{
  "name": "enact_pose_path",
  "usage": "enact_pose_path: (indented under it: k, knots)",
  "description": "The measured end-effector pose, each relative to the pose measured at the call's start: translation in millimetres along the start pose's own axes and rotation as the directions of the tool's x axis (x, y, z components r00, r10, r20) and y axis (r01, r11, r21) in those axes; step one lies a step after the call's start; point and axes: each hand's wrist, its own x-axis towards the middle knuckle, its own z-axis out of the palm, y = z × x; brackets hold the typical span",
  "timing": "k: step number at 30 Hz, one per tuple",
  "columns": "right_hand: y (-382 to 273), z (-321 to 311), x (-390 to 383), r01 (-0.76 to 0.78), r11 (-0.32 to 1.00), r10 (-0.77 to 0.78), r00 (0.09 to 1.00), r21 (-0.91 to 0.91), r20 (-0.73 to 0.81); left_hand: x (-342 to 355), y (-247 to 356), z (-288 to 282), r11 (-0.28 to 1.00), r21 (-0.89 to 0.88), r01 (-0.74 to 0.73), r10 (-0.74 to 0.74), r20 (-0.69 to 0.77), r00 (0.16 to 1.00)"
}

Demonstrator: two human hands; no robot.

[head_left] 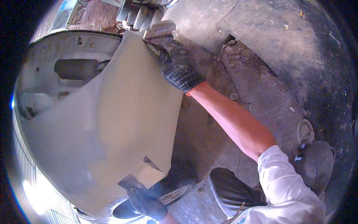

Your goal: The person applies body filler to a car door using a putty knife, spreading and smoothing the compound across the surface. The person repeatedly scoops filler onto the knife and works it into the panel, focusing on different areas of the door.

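Note:
A car body panel [123, 112], grey with a broad beige patch, fills the left half. My right hand [179, 67], in a dark knit glove with orange cuff, is at the panel's upper right edge, fingers closed round something. Just beyond it a brownish flat piece [160, 30] shows, blurred; I cannot tell whether that is what it holds. My left hand [145, 201], in a dark glove, is closed on a folded sheet of sandpaper [149, 173] at the panel's lower right.
A dark dusty floor [261, 86] with debris and a jagged-edged opening lies to the right. Several stacked cylindrical items [140, 16] stand at the top beside a brick wall [89, 16]. My bent knee [227, 186] and a shoe [305, 130] are below and right.

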Motion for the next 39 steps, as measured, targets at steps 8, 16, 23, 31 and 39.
enact_pose_path:
  k: [8,16,23,31,39]
  knots:
    - [-56.1,-34.0,-34.9,-0.064,0.987,0.055,0.996,0.147,0.066,-23.6,-12.4,-4.0,0.988,0.151,0.038,-0.032,-0.044,0.999]
    - [-112.8,-19.5,-102.2,-0.126,0.988,0.106,0.971,0.083,0.212,-28.3,-33.6,-2.8,0.893,-0.102,0.437,-0.436,0.034,0.899]
    - [-148.0,-13.9,-175.3,0.026,0.999,-0.005,0.92,-0.047,0.392,-34.6,-23.2,-5.0,0.838,-0.175,0.518,-0.523,0.02,0.852]
    - [-117.0,-60.7,-144.1,0.31,0.723,-0.111,0.934,-0.617,0.338,-32.7,-23.4,1.0,0.875,-0.111,0.472,-0.474,0.01,0.881]
    - [3.9,-17.3,3.3,-0.192,0.981,0.195,0.952,-0.035,0.235,-35.5,-32.8,-3.9,0.989,0.004,0.147,-0.147,-0.004,0.989]
